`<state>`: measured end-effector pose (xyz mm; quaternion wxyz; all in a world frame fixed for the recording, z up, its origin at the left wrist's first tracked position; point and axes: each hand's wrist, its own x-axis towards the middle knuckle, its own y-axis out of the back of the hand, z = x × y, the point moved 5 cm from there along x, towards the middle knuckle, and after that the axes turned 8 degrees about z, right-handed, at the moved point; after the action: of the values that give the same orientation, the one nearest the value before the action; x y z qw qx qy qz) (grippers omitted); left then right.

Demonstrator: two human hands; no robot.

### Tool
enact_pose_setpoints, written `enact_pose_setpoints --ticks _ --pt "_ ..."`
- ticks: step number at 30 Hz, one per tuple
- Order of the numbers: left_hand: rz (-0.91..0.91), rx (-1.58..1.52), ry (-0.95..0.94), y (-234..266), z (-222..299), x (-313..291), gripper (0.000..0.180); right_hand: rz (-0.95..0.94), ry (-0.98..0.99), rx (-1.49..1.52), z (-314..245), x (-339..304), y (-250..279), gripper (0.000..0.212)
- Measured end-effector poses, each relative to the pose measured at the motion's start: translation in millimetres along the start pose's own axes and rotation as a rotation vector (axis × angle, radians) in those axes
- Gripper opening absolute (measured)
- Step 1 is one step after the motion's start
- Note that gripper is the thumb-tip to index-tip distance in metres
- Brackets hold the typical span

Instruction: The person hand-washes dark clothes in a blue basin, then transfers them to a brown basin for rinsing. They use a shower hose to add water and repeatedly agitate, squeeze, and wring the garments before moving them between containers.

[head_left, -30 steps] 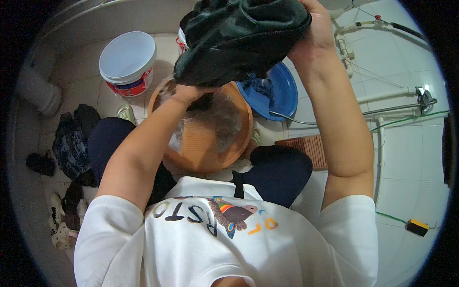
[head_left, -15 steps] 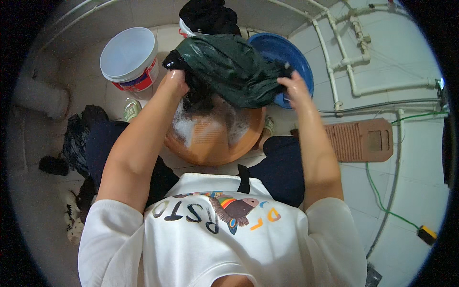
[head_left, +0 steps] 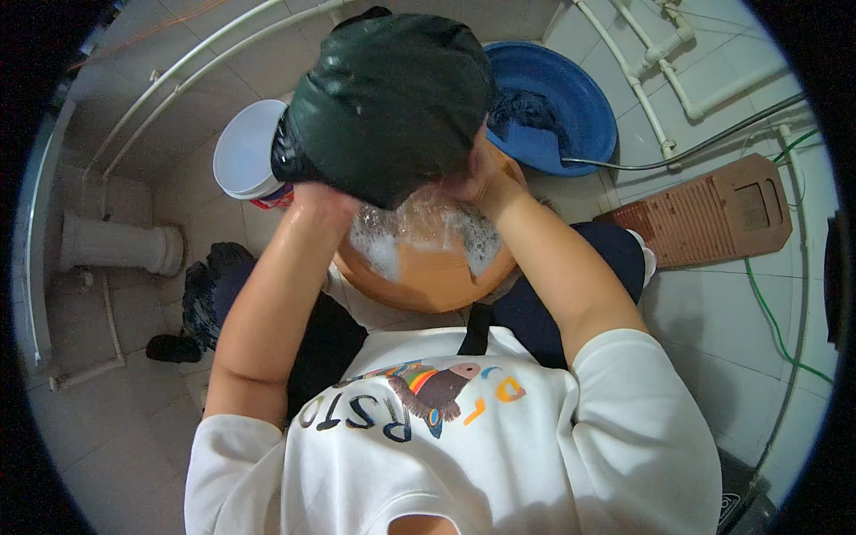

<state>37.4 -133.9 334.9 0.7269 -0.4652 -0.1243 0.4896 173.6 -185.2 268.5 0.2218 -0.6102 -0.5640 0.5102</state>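
A wet, dark green garment (head_left: 392, 98) with a black edge hangs bunched between my hands, above an orange-brown basin (head_left: 379, 290). My left hand (head_left: 325, 201) is closed on its lower left part, next to the shiny black edge. On the other side, my right hand (head_left: 480, 169) grips the lower right part, its fingers partly behind the cloth. Sudsy water (head_left: 383, 250) lies in the basin below, with ridges showing on the basin's near side. The garment hides the far part of the basin.
A white bucket (head_left: 250, 147) stands at the far left. Dark wet cloth (head_left: 526, 111) lies in the blue basin (head_left: 593, 107) at the far right, where a grey hose (head_left: 624, 164) reaches in. A brown washboard (head_left: 704, 209) rests to the right. Black cloth (head_left: 209, 285) lies left.
My hands have come closer together, and the spread garment is now lifted and bunched into a rounded bulge. The head view has shifted, showing more of the left wall and the blue basin.
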Motion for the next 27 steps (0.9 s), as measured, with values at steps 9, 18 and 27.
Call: enact_pose_setpoints --ticks 9,18,27 --pt "-0.066 -0.156 0.358 16 -43 -11 0.039 0.013 0.495 -0.248 -10 24 5 0.061" --pt "0.061 0.074 0.269 57 3 15 0.035 0.137 0.339 -0.353 -46 15 -7 0.055" --pt "0.198 0.497 0.242 110 21 53 0.035 0.265 0.039 -0.915 -30 7 5 0.05"
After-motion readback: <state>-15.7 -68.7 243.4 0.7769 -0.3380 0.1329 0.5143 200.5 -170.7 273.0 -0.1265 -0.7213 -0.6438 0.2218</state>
